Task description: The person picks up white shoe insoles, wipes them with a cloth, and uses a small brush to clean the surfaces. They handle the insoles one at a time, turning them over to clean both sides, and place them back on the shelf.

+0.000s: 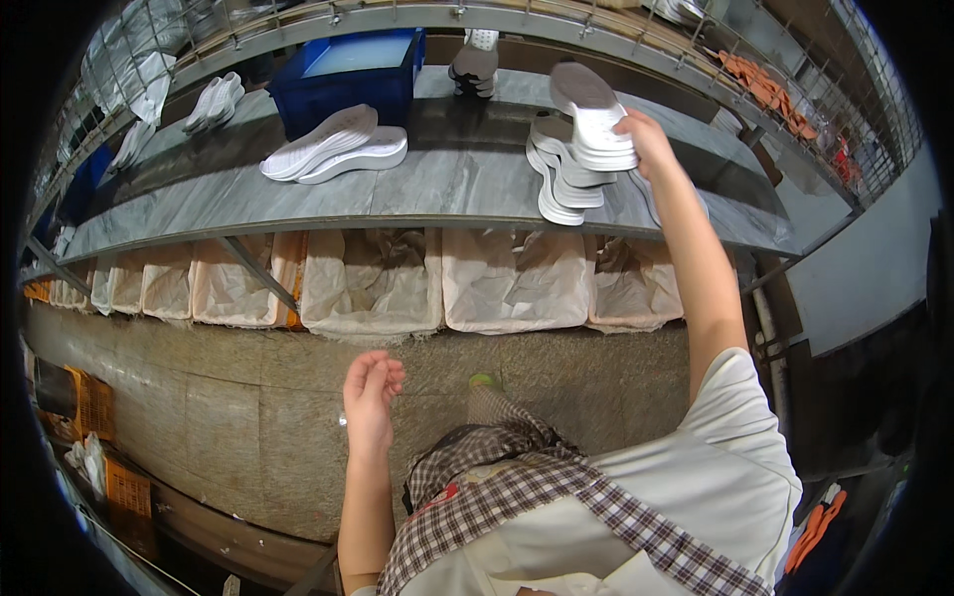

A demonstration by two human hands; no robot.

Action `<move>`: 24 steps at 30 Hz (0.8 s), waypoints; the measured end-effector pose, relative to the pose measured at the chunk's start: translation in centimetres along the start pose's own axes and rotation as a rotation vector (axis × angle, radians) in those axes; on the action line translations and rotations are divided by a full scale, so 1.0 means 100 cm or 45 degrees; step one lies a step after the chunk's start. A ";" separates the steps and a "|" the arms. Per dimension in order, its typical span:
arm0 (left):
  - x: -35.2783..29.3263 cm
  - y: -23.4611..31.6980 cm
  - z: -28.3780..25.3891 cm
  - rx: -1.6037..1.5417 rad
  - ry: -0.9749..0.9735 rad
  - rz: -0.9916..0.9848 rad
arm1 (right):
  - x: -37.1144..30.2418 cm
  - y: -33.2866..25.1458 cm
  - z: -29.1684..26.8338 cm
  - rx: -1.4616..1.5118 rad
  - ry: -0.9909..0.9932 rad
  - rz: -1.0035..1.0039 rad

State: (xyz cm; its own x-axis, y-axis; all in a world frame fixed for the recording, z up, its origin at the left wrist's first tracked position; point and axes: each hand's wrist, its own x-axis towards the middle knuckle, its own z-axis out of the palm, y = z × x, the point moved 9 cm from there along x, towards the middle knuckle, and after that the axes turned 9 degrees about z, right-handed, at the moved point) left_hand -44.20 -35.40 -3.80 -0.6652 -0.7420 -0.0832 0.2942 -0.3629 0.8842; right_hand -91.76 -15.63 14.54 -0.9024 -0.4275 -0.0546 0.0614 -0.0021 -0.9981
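My right hand (651, 144) reaches out over the grey shelf and is closed on the near end of a small stack of white shoe soles (604, 134). Directly below this stack, more white soles (561, 194) lie piled on the shelf, partly covered by it; whether the two touch I cannot tell. My left hand (370, 402) hangs over the floor, away from the shelf, its fingers loosely bent and nothing visible in them. Left of the middle of the shelf lies a pair of white soles (348, 154), one leaning on the other.
The grey shelf (452, 189) carries a blue bin (343, 94), a grey-and-white sole stack (475, 68) and more white soles (214, 104) at far left. Lined crates (517, 288) stand in a row underneath. Wire mesh (795, 89) borders the back right. Orange crates (91, 402) sit lower left.
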 end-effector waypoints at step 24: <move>0.027 -0.079 -0.060 0.023 0.452 -0.143 | 0.258 0.138 0.223 -0.244 -0.188 0.428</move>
State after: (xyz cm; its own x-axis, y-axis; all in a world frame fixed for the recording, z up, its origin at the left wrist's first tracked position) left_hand -44.20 -37.90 -13.77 -0.4124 -0.8487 -0.3312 0.2189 -0.4452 0.8683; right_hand -104.69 -46.83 0.02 -0.7741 -0.5007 -0.3874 0.2488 0.3221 -0.9134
